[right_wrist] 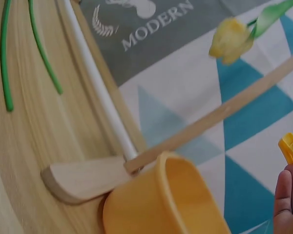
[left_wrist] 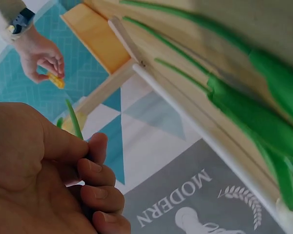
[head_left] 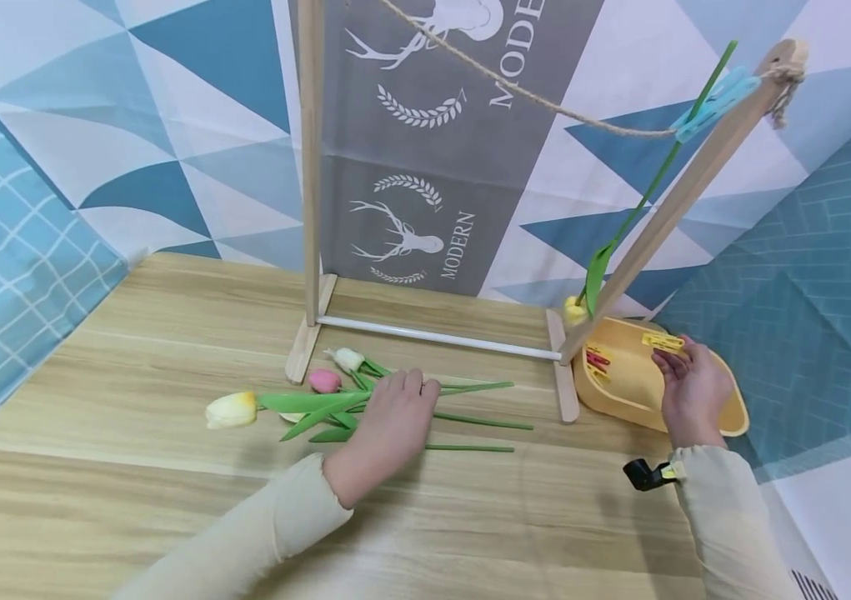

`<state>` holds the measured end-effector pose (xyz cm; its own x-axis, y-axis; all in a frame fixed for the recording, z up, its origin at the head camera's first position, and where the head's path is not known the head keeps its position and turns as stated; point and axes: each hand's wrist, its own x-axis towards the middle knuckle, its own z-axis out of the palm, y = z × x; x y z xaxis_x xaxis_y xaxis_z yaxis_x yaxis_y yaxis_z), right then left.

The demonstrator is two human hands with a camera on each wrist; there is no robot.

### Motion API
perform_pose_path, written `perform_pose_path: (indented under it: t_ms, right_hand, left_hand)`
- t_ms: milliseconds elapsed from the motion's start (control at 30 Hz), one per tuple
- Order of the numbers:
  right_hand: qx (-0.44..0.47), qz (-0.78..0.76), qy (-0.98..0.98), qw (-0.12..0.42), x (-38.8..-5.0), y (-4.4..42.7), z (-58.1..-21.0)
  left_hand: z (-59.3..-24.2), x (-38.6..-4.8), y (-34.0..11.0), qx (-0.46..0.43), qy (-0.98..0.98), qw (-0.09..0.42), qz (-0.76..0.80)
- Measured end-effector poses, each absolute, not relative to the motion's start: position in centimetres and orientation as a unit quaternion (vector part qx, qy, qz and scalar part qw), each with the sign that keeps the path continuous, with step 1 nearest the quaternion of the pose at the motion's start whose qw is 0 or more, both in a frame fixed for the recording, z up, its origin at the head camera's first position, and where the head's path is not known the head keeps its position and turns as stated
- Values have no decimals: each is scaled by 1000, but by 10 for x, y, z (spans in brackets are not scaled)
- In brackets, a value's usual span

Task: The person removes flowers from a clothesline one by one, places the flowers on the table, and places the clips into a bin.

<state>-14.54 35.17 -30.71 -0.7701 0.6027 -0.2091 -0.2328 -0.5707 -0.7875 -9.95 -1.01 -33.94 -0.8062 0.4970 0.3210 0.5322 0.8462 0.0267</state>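
Observation:
My left hand [head_left: 395, 417] pinches a green tulip stem [left_wrist: 74, 119] between thumb and fingers, just above the wooden table. A cream and yellow tulip [head_left: 232, 410] reaches out leftward from that hand; its stem passes behind the fingers. Under and beside the hand lie a pink tulip [head_left: 325, 381] and a white tulip [head_left: 348, 359], with several green stems pointing right. My right hand [head_left: 695, 387] holds a yellow clothespin [head_left: 662, 341] by the fingertips over a yellow-orange bin [head_left: 623, 408]. Red clothespins [head_left: 598, 360] and yellow ones lie inside the bin's left end.
A wooden frame with left post [head_left: 311, 167], right post [head_left: 665, 225] and white crossbar [head_left: 440, 335] stands at the back. Between the posts sags a rope [head_left: 515, 87]. A blue clothespin [head_left: 718, 104] hangs a yellow tulip [head_left: 576, 310] upside down beside the right post.

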Motion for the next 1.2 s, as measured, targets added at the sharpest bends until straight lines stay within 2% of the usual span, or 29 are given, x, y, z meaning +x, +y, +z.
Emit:
perform_pose_path:
  t_ms: [167,467,833,1033,1200]
  right_hand:
    - [-255,845,-398,251,-147,360,-317]
    - [-276,838,-395,254,-148,368,-331]
    - [-298,833,-399,242,-152,373,-341]
    - [-318,828,-408,215,-156,377,-343]
    - [-338,785,-494,164,-163,381,-346]
  left_hand:
    - [-345,-92,-8,-269,-954,112,-68]
    - [-359,-79,-6,-278,-955,86,-62]
    - [-374,-70,-8,-289,-950,103,-61]
    - [-377,-66,-8,-287,-953,71,-58]
    - [-380,-63,-10,-290,-955,36,-54]
